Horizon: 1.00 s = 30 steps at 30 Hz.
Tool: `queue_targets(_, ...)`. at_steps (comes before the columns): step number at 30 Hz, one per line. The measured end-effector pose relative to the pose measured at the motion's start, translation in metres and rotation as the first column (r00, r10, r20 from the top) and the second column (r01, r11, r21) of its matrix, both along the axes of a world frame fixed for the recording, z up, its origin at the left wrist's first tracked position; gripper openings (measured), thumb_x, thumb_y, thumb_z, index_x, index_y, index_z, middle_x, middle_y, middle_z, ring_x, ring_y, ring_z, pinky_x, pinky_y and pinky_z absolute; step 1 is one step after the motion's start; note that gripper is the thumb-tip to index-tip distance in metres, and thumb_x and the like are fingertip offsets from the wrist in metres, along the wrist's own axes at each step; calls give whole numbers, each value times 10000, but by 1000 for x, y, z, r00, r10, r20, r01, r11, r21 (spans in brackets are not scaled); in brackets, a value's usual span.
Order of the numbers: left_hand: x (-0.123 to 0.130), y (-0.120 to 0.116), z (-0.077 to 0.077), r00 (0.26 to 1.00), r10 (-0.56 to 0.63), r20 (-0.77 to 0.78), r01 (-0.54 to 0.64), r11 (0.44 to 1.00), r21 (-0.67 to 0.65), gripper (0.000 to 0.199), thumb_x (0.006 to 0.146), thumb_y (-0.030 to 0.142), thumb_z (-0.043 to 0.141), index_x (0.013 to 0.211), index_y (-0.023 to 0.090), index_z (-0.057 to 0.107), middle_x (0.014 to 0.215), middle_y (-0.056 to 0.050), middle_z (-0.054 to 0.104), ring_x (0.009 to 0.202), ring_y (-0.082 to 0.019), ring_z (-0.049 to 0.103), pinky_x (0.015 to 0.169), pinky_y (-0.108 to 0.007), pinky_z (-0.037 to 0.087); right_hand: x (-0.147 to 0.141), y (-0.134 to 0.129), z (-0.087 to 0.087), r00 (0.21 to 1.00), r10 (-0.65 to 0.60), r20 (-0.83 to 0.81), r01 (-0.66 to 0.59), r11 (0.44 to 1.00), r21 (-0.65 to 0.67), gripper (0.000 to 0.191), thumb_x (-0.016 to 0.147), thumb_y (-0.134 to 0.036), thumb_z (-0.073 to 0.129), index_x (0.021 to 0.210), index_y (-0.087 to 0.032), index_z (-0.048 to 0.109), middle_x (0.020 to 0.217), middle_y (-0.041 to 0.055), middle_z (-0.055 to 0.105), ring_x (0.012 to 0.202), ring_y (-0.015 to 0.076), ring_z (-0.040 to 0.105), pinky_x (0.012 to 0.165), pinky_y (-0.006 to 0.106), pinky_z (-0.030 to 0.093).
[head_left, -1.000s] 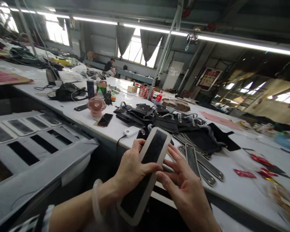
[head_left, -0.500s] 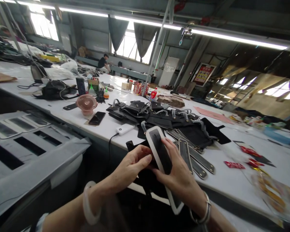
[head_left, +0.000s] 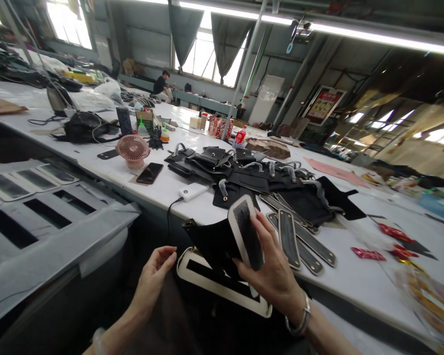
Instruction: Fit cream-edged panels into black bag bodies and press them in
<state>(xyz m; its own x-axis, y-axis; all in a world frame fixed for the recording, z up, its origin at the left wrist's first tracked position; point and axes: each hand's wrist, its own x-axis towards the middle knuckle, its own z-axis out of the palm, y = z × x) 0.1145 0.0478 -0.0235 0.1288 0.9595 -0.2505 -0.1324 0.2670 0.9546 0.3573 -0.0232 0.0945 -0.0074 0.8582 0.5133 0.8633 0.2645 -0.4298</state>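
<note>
My right hand (head_left: pixel 276 268) grips a black bag piece (head_left: pixel 210 241) by its rounded end panel, fingers on the dark face and thumb at the inner edge. That side panel (head_left: pixel 239 212) has a pale cream border and stands tilted up. Below it, near my lap, lies a second long panel (head_left: pixel 192 273) with a cream rim and a black middle, partly covered by the black material. My left hand (head_left: pixel 157 271) is to the left, apart from the bag piece, its fingertips pinched together. Whatever is between them, if anything, does not show.
Black bag parts (head_left: pixel 251 177) and long dark strips (head_left: pixel 288 239) lie on the white table (head_left: pixel 163 197) ahead. Left of them are a white power bank (head_left: pixel 193 191), a phone (head_left: pixel 150 173) and a pink fan (head_left: pixel 133 150). Cut-out panels (head_left: pixel 46 212) rest on a lower surface at left.
My left hand has come off the bag piece and moved left and down. The cream-rimmed panel below now shows more fully. My right hand keeps hold of the end panel.
</note>
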Motion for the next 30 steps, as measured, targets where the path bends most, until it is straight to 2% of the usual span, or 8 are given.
queue_targets(3,2,-6,-20,1000,-18,22,20,996,-88,475,745,536,679,1045,177,600,1049,-79,670,995,-268,626,797,-316,501,4,0,4,1000,-18,9,18,999,-32,822,769,-213,649,1466,-249,215,1528,96,253,1416,251,227,1143,465,283)
queue_targets(7,6,-9,-31,1000,-12,24,15,992,-127,483,743,556,669,1025,166,628,1066,-91,677,1061,-289,611,883,-345,492,10,-3,3,998,-56,-18,55,995,-83,809,774,-227,640,1464,-252,219,1529,91,255,1415,250,230,1135,467,300)
queue_targets(10,9,-11,-31,999,-21,45,28,989,-149,447,768,564,635,1016,192,642,1102,-75,676,1096,-285,599,907,-359,487,13,-4,-2,996,-88,-18,86,993,-86,802,781,-233,638,1464,-243,218,1526,99,255,1413,261,237,1133,484,300)
queue_targets(18,13,-16,-31,996,-44,82,62,972,-229,409,819,587,551,1033,247,628,1104,-37,648,1128,-270,547,869,-365,485,20,-5,-12,989,-110,103,104,993,61,799,813,-233,641,1477,-245,198,1518,122,250,1397,302,267,1103,530,347)
queue_targets(24,14,-18,-36,993,-53,103,79,962,-261,424,828,623,509,1049,271,590,1125,-21,603,1173,-275,495,884,-380,467,25,-20,-20,968,-50,245,23,994,109,822,836,-180,623,1502,-246,146,1541,126,201,1388,331,283,1062,552,399)
queue_targets(27,15,-18,-40,991,-55,118,87,955,-283,461,836,656,465,1068,274,581,1150,-28,594,1194,-279,478,893,-398,449,25,-25,-20,936,-11,352,-28,994,105,851,825,-121,607,1511,-221,114,1553,149,163,1377,360,293,1027,553,439)
queue_targets(30,17,-17,-41,991,-33,128,72,948,-310,515,832,687,436,1075,261,592,1191,-49,601,1216,-297,470,876,-414,445,24,-30,-20,868,0,496,-55,994,96,879,809,-86,598,1516,-215,92,1565,159,115,1369,384,294,998,564,455)
